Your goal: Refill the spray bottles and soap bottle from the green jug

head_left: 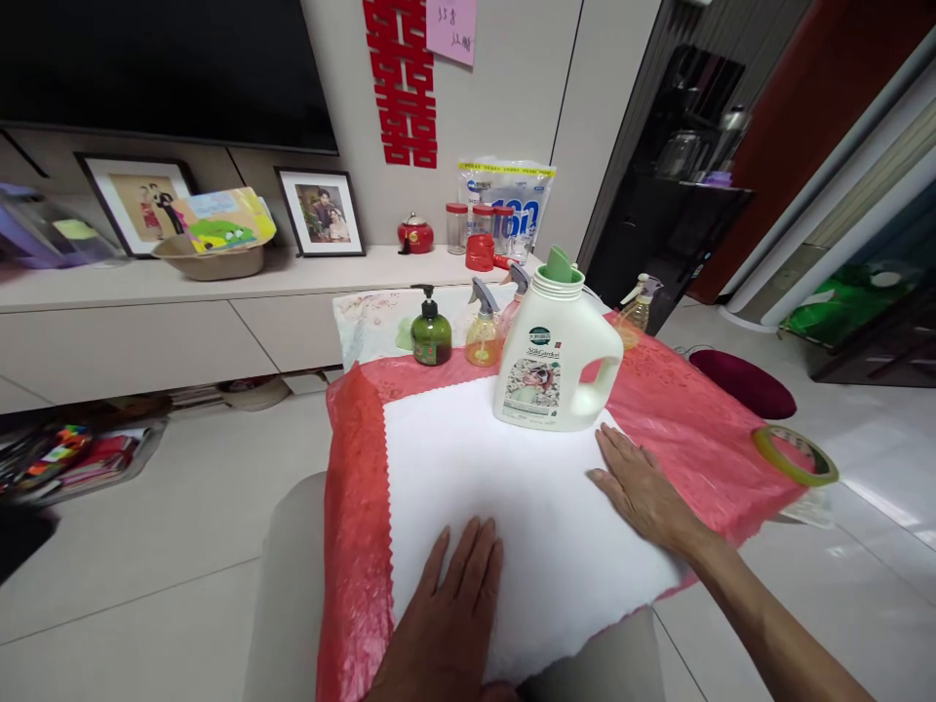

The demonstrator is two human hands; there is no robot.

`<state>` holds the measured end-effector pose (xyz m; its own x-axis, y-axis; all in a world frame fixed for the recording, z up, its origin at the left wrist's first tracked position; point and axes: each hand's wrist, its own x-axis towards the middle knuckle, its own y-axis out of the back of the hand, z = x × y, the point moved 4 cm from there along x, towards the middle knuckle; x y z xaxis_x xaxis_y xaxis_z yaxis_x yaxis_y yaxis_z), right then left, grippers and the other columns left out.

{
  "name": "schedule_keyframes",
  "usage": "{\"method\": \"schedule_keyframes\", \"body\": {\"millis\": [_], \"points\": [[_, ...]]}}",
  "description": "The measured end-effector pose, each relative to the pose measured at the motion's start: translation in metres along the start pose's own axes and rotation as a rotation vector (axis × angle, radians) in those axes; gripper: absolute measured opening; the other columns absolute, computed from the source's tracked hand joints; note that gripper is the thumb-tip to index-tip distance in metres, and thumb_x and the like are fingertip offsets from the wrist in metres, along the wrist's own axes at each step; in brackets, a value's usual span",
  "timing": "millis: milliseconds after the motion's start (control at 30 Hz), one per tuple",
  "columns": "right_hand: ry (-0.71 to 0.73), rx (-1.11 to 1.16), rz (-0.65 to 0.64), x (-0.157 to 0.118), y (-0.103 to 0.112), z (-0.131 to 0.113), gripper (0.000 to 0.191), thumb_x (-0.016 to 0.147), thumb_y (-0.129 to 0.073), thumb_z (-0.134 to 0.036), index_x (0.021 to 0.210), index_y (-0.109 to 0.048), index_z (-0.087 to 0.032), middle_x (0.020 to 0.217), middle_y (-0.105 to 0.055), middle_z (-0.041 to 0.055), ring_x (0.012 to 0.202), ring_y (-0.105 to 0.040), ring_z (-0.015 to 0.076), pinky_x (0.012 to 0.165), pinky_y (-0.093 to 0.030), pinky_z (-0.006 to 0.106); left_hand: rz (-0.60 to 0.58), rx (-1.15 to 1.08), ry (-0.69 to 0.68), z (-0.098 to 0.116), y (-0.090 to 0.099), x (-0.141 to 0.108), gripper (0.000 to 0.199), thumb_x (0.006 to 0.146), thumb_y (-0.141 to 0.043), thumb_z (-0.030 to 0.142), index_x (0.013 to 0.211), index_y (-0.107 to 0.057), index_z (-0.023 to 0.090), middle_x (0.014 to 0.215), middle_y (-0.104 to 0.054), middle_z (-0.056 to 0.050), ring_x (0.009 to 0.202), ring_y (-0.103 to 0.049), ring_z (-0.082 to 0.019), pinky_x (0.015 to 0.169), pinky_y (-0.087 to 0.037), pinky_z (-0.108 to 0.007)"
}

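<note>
The red plastic sheet point(673, 419) is the largest thing, reaching out to both sides of the jug point(533, 375), perhaps to shield what lies beneath. On it the white cloth point(541, 507) spreads from the jug's base toward the person, laid almost flat. The jug stands upright, seemingly on the cloth's far edge, where its weight would pin that edge.

Both hands lie palm down on the cloth. The left hand point(457, 590) is on the person's side of the jug, the right hand point(643, 487) just beside the jug's near right corner. Each grip is spread wide and holds nothing; the flat palms probably keep the fabric smooth.

The green pump bottle point(431, 336) stands left of the jug, with the yellow spray bottle point(483, 336) between them. The tape roll point(764, 448) sits well right of the jug, maybe weighting the sheet's corner.
</note>
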<state>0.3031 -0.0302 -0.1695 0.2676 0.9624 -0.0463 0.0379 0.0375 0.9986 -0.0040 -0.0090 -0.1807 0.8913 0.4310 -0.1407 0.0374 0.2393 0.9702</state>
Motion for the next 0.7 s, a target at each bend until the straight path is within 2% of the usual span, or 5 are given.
{"method": "schedule_keyframes", "body": {"millis": [100,333,467,567,700], "points": [[-0.006,-0.007,0.06,-0.001,-0.001,0.003,0.08,0.099,-0.003,-0.063,0.156,-0.024,-0.012,0.158,-0.012,0.0036,0.148,-0.014,0.0214,0.119,-0.02,0.055,0.037,0.019,-0.004,0.0,-0.004,0.001,0.101,0.08,-0.06,0.061,0.153,-0.018,0.007,0.16,-0.016,-0.022,0.149,-0.018,-0.04,0.119,-0.02,-0.059],[0.065,-0.003,0.302,-0.002,-0.018,0.011,0.078,0.099,-0.01,-0.064,0.145,-0.044,-0.011,0.15,-0.035,0.0099,0.14,-0.034,0.0278,0.112,-0.03,0.06,0.215,0.049,-0.068,-0.013,0.001,0.0,0.06,0.096,-0.048,0.025,0.153,-0.028,0.02,0.151,-0.045,-0.013,0.139,-0.044,-0.03,0.113,-0.038,-0.048],[0.171,-0.152,0.614,-0.004,-0.02,0.011,0.064,0.101,-0.023,-0.055,0.145,-0.04,-0.011,0.15,-0.037,0.0096,0.138,-0.036,0.03,0.106,-0.035,0.057,0.381,-0.263,0.067,-0.05,0.049,0.003,0.084,0.087,-0.062,0.045,0.155,-0.018,0.023,0.16,-0.03,-0.012,0.146,-0.03,-0.032,0.115,-0.036,-0.052],[0.245,-0.16,0.698,-0.005,-0.022,0.013,0.062,0.1,-0.027,-0.054,0.142,-0.043,-0.011,0.147,-0.04,0.0106,0.135,-0.039,0.0322,0.105,-0.035,0.055,0.509,-0.471,0.256,-0.092,0.1,0.026,0.065,0.091,-0.053,0.037,0.149,-0.03,0.021,0.154,-0.039,-0.014,0.142,-0.038,-0.027,0.116,-0.036,-0.047],[0.385,-0.075,0.755,-0.008,-0.029,0.023,0.054,0.099,-0.035,-0.044,0.14,-0.045,-0.011,0.145,-0.043,0.0119,0.136,-0.038,0.0316,0.111,-0.033,0.05,0.642,-0.559,0.617,-0.154,0.144,0.076,0.083,0.082,-0.064,0.032,0.15,-0.022,0.012,0.153,-0.037,-0.017,0.144,-0.034,-0.025,0.114,-0.035,-0.036]]}}
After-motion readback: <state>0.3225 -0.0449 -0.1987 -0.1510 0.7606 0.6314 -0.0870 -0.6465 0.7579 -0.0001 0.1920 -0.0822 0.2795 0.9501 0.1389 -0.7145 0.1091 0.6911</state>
